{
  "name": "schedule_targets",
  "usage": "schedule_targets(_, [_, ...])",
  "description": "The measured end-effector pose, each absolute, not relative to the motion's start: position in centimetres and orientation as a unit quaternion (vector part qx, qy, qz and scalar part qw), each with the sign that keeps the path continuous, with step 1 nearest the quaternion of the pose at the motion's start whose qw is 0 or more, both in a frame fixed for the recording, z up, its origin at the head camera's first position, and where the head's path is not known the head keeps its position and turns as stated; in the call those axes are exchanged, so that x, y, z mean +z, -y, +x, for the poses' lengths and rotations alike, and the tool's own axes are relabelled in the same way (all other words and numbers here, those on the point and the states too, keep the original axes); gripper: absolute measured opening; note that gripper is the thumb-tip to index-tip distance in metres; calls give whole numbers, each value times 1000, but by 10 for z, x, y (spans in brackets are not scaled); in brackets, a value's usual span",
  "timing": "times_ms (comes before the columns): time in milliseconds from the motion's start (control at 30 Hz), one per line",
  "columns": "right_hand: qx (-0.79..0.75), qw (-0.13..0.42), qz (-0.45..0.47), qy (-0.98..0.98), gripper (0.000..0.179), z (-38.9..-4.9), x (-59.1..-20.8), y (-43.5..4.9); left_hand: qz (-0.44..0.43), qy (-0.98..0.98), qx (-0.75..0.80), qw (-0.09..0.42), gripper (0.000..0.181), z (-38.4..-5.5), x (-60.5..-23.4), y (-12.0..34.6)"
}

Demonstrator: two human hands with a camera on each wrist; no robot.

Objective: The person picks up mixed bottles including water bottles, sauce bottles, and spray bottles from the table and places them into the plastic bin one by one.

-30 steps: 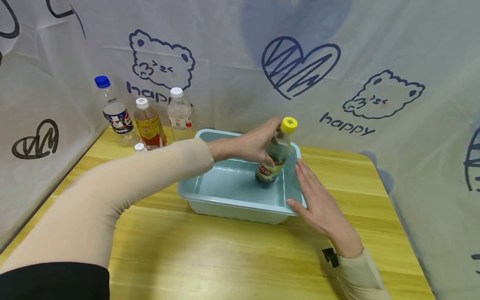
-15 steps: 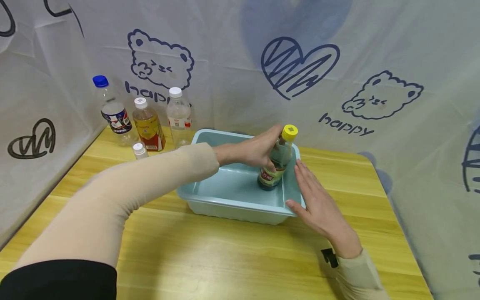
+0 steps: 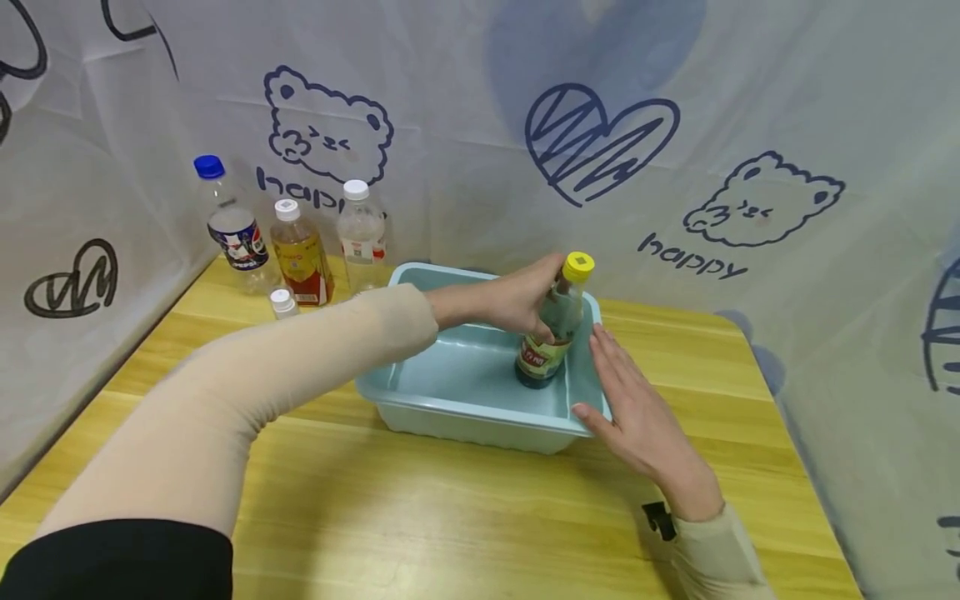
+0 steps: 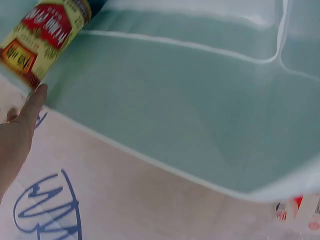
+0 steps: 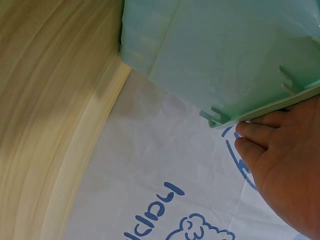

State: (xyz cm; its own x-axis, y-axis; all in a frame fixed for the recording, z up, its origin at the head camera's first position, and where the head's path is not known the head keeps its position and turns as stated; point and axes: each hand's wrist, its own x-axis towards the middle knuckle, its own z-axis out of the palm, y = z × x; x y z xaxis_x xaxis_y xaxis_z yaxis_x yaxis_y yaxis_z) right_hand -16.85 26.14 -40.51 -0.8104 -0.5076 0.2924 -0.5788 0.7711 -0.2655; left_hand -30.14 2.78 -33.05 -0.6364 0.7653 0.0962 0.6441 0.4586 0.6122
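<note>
Table: yellow wooden table (image 3: pixel 465 500), pale blue plastic tub (image 3: pixel 450 412) on it.
Left hand (image 3: pixel 517 300): grips yellow-capped glass bottle (image 3: pixel 551 329), standing inside tub.
Right hand (image 3: pixel 637 417): flat, fingers straight against tub's rim.
Risk: bottle may tip if released tilted.

The tub (image 3: pixel 465 408) is smooth, slightly glossy pale-blue plastic on a grained, satin wooden table (image 3: pixel 420 517). The bottle (image 3: pixel 551 333) is clear and shiny with a paper-like label; the backdrop (image 3: pixel 750 100) is creased cloth.

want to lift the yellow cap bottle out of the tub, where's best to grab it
Grip the yellow cap bottle by its narrow shoulder, from the left, where the left hand holds it. It stands upright near the tub's right wall, beside the right hand.
</note>
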Motion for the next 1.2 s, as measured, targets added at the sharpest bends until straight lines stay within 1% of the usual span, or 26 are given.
schedule_targets(133, [174, 104, 292, 935, 86, -169, -407, -260, 402, -855, 304, 122, 81, -304, -318, -22])
schedule_targets(233, [173, 105, 292, 935, 86, -169, -408, -261, 397, -860, 295, 130, 73, -304, -305, -15])
schedule_targets(300, [173, 106, 292, 935, 86, -170, -408, -261, 398, -863, 284, 126, 69, -304, -294, -9])
schedule_targets(400, [172, 107, 291, 935, 86, -170, -408, -261, 406, -865, 274, 105, 59, -303, -279, 0])
schedule_targets(500, [171, 106, 291, 935, 86, -170, -408, -261, 405, -866, 285, 72, 50, -301, -266, 13])
schedule_targets(633, [173, 105, 294, 934, 86, -169, -408, -260, 400, -863, 308, 28, 43, -297, -250, 33])
schedule_targets(833, [174, 105, 290, 935, 86, -168, -408, -261, 393, -862, 321, -20, 39, -284, -235, 60])
schedule_targets(967, [174, 108, 293, 934, 85, -168, -408, -261, 375, -849, 367, -55, 39, -269, -229, 78])
schedule_targets(1200, [173, 113, 298, 932, 86, -169, -410, -261, 343, -822, 437, -126, 37, -245, -235, 110])
